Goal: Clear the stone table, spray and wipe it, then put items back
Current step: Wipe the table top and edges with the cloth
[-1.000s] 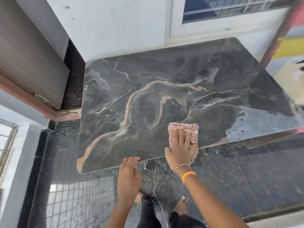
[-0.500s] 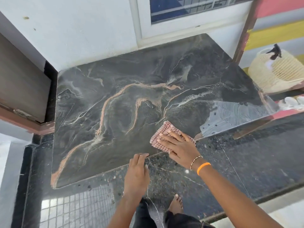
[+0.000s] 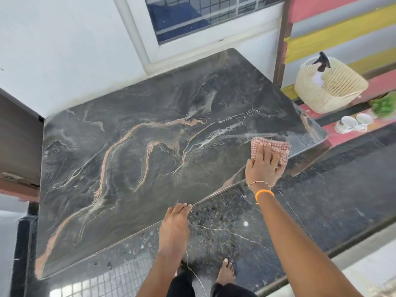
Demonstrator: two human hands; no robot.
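**benchwatcher:** where are you in the job right now?

**me:** Wipe step, I'd say. The stone table has nothing standing on it, so the clearing looks done, and my right hand is flat on a pink checked cloth, fingers straight and spread, pressing it down near the table's front right corner. There's a glossy wet-looking patch just beyond the cloth toward that corner.

**benchwatcher:** and the left?

**me:** My left hand rests at the near edge of the slab, fingertips on the rim, fingers together and fairly straight, holding nothing. Looks like bracing to me.

**benchwatcher:** where did the stuff go?

**me:** Off to the right on a painted ledge: a cream woven basket with a black spray trigger poking out the top, two white cups just beside it, and something green at the frame edge, too blurred to name.

**benchwatcher:** next move?

**me:** My guess is that the right corner needs finishing, and then long passes across to the far left side and the back by the wall, keeping the palm flat so the cloth doesn't bunch. I can't tell how much of the slab is already done. Putting things back comes only after that.
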